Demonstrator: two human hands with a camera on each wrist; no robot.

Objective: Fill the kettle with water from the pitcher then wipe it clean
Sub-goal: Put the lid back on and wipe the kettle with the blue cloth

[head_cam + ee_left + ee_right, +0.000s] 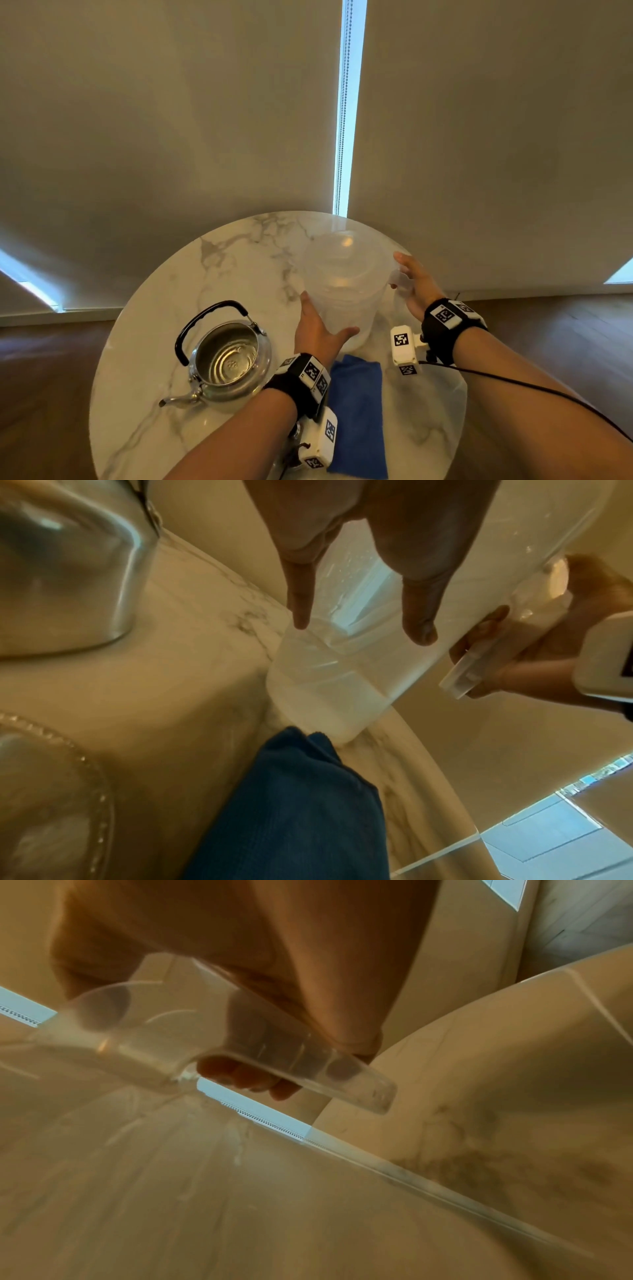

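A translucent plastic pitcher (342, 274) with its lid on stands mid-table, and a little water shows in its bottom (325, 696). My right hand (411, 277) grips the pitcher's handle (291, 1058) on its right side, with fingers (253, 1080) curled round it. My left hand (323, 320) rests on the pitcher's lower left side, its fingers (301, 601) straight and the thumb spread across the front. The steel kettle (227, 356) with a black handle sits to the left, its top uncovered and its spout pointing at me. A blue cloth (356, 411) lies folded in front of the pitcher.
The round marble table (239, 257) is small, and its edge curves close behind the pitcher and to the right. A shiny rounded thing (51, 791) lies near my left wrist. A black cable (513, 380) trails from my right wrist. Wooden floor surrounds the table.
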